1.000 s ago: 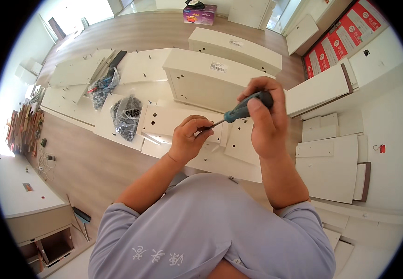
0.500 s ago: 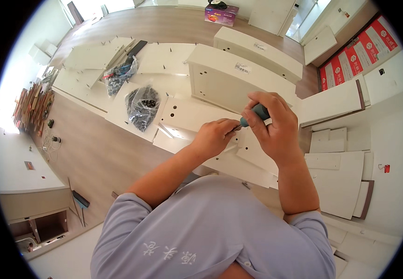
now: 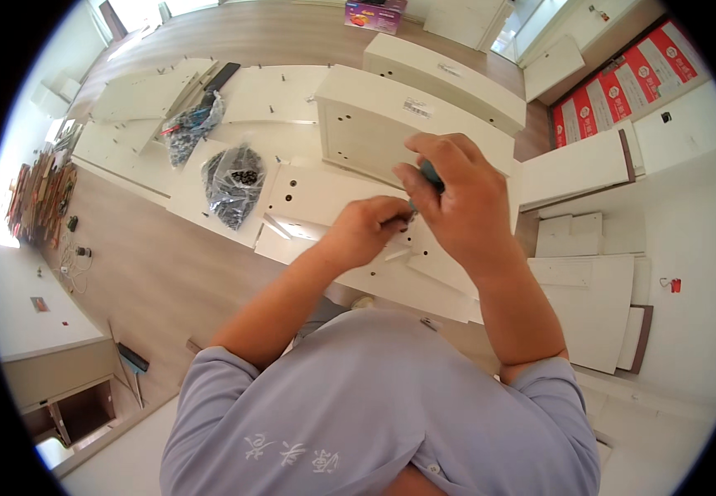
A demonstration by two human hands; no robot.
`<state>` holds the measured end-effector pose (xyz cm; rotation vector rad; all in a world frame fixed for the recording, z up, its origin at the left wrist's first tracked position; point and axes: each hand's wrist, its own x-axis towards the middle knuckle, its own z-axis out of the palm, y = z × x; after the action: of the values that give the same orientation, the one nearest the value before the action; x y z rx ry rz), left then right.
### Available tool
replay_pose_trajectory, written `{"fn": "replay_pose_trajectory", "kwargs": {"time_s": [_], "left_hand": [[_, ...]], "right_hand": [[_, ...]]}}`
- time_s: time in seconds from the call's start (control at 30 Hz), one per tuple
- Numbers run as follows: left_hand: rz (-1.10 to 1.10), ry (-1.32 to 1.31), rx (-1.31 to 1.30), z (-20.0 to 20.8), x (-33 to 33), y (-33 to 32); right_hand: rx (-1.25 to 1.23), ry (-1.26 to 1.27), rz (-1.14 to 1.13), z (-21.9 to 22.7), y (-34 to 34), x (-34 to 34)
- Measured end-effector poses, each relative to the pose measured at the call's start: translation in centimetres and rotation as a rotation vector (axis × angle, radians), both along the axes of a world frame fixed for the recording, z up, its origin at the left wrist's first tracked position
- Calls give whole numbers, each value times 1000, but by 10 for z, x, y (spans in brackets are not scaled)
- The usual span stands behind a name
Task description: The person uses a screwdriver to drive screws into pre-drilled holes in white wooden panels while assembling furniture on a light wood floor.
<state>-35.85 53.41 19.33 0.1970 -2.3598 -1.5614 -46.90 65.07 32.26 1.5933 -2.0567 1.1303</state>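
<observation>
My right hand [image 3: 465, 198] is closed around the teal handle of a screwdriver [image 3: 431, 176], most of which its fingers cover. My left hand [image 3: 362, 233] pinches at the screwdriver's lower end; what lies between the fingertips is hidden. Both hands are over a white panel assembly with dark round holes, whose long panel [image 3: 321, 197] runs left from my left hand. Just beyond the hands stands a white drawer-like box [image 3: 362, 132] with a paper label on top.
Left of the panel lie a clear bag of dark fittings [image 3: 232, 194] and another bag of hardware [image 3: 188, 136]. White boards [image 3: 275, 91] with upright pegs spread behind them. A second white box [image 3: 449, 74] stands farther back. More boards [image 3: 589, 306] lean at the right wall.
My right hand has turned on the screwdriver, hiding more of its handle. My left hand stays pinched at its lower end. The whole view has shifted slightly.
</observation>
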Motion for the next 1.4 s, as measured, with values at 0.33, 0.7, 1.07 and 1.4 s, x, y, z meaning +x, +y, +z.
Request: {"fn": "replay_pose_trajectory", "kwargs": {"time_s": [0.33,0.7,1.07,1.4], "left_hand": [[-90,-67,378,-3,-12,-18],[-106,-59,48,6,-6,-19],[-100,-79,9,-6,-14,-16],[-154,-52,189,-3,-13,-14]], "right_hand": [[-132,16,-42,-13,-10,-8],[193,-201,151,10,24,-15],[-14,-196,287,2,17,-25],[-23,-442,931,-11,-42,-65]]}}
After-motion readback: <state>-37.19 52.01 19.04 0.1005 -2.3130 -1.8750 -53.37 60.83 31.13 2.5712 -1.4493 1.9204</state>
